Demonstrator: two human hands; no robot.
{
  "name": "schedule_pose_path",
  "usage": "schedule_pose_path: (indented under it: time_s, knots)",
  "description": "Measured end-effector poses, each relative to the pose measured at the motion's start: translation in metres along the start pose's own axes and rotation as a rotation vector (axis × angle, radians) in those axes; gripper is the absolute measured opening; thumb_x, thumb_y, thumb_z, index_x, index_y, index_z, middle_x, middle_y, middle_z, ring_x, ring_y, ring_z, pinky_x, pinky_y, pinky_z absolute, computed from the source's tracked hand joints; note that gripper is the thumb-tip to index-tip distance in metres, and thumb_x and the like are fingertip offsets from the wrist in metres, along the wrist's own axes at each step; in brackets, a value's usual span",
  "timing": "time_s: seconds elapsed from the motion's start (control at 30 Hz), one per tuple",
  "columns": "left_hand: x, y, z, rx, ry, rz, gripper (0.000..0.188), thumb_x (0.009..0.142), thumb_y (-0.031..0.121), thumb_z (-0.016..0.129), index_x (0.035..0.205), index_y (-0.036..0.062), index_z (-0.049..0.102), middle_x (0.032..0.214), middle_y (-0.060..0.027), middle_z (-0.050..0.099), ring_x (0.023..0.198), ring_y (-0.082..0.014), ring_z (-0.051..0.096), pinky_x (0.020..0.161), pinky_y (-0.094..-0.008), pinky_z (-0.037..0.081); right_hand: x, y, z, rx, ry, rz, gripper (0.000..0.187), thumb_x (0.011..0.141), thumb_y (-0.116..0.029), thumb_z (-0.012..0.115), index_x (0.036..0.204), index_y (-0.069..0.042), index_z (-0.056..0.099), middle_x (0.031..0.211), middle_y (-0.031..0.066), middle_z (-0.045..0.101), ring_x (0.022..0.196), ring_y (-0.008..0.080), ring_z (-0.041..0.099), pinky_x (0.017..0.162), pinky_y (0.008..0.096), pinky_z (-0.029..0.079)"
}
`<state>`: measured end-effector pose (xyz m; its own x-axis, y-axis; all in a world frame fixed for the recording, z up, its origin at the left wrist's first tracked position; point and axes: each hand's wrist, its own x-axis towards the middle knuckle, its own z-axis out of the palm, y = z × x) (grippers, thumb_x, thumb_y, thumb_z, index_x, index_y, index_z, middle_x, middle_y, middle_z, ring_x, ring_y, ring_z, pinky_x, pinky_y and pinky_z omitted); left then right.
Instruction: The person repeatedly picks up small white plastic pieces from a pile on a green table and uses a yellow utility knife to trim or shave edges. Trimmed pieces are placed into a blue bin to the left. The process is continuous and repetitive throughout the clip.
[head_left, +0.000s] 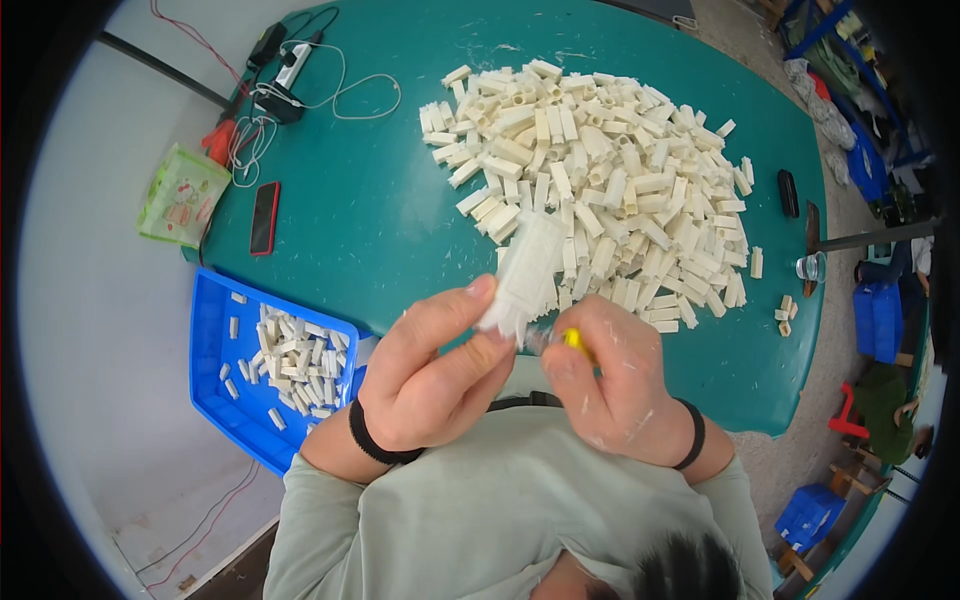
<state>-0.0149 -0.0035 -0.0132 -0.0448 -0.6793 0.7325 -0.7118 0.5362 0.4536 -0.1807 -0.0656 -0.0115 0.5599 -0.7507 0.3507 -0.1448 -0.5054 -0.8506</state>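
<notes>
My left hand (430, 370) pinches an off-white rectangular hollow-looking piece (533, 262) by its lower end, tilted upward over the table. Closed around a yellow-handled tool (574, 340), my right hand (615, 375) is right beside it. The tool's working end is smeared by motion at the lower edge of the piece, so I cannot tell its kind. White shavings cling to my right hand. Beyond both hands lies a large heap of similar off-white pieces (600, 170) on the green table (400, 240).
At the left, a blue tray (215, 390) holds several smaller-looking off-white pieces. A red-edged phone (264, 218), a green-white bag (184, 195) and a power strip (292, 66) with cables are beyond it. A small clear cup (812, 267) and a black case (788, 193) sit at the right edge.
</notes>
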Motion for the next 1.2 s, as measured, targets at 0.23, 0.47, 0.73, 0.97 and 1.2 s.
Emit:
schedule_pose_path:
  time_s: [0.23, 0.47, 0.73, 0.97, 1.2]
  knots:
    - [-0.009, -0.011, -0.003, -0.139, 0.094, -0.291, 0.021, 0.069, -0.009, 0.067, 0.086, -0.0009, 0.056, 0.108, -0.0217, 0.057, 0.09, -0.0287, 0.061, 0.076, -0.0333, 0.05, 0.0, 0.0, -0.004, 0.173, -0.062, 0.133, 0.024, 0.087, -0.021, 0.056, 0.079, 0.001, 0.052, 0.063, 0.0102, 0.048, 0.05, 0.0232, 0.045, 0.048, 0.0308, 0.037]
    - [-0.145, -0.108, -0.09, 0.512, 0.082, -1.181, 0.023, 0.076, 0.0, 0.061, 0.097, 0.0012, 0.052, 0.098, -0.0155, 0.057, 0.087, -0.0269, 0.059, 0.077, -0.0351, 0.047, -0.013, 0.03, -0.023, 0.339, 0.073, 0.271, 0.027, 0.094, -0.022, 0.046, 0.082, 0.003, 0.049, 0.063, 0.0012, 0.045, 0.056, 0.0069, 0.035, 0.05, 0.0216, 0.032]
    - [-0.169, -0.149, -0.02, 0.509, -0.251, -0.777, 0.024, 0.071, 0.009, 0.067, 0.092, 0.0021, 0.059, 0.093, -0.0169, 0.059, 0.088, -0.0326, 0.056, 0.081, -0.0412, 0.044, -0.007, 0.041, -0.02, 0.322, 0.047, 0.394, 0.028, 0.095, -0.022, 0.046, 0.082, 0.003, 0.049, 0.064, 0.0005, 0.046, 0.058, 0.0063, 0.035, 0.053, 0.0201, 0.032]
    - [-0.126, -0.15, 0.137, 0.163, -0.527, -0.806, 0.056, 0.067, 0.021, 0.074, 0.116, 0.009, 0.049, 0.094, -0.016, 0.059, 0.092, -0.0293, 0.058, 0.078, -0.0362, 0.048, -0.01, 0.044, -0.03, 0.291, 0.031, 0.448, 0.027, 0.095, -0.02, 0.046, 0.08, 0.002, 0.049, 0.066, 0.0012, 0.046, 0.059, 0.0066, 0.036, 0.055, 0.0206, 0.034]
    - [-0.126, -0.164, 0.134, 0.047, -0.674, -0.915, 0.059, 0.062, 0.016, 0.079, 0.113, 0.0099, 0.048, 0.086, -0.0135, 0.059, 0.082, -0.0265, 0.058, 0.074, -0.0353, 0.048, -0.016, 0.053, -0.029, 0.354, 0.064, 0.425, 0.026, 0.094, -0.02, 0.048, 0.082, 0.002, 0.052, 0.068, 0.0022, 0.048, 0.06, 0.0076, 0.038, 0.056, 0.0217, 0.036]
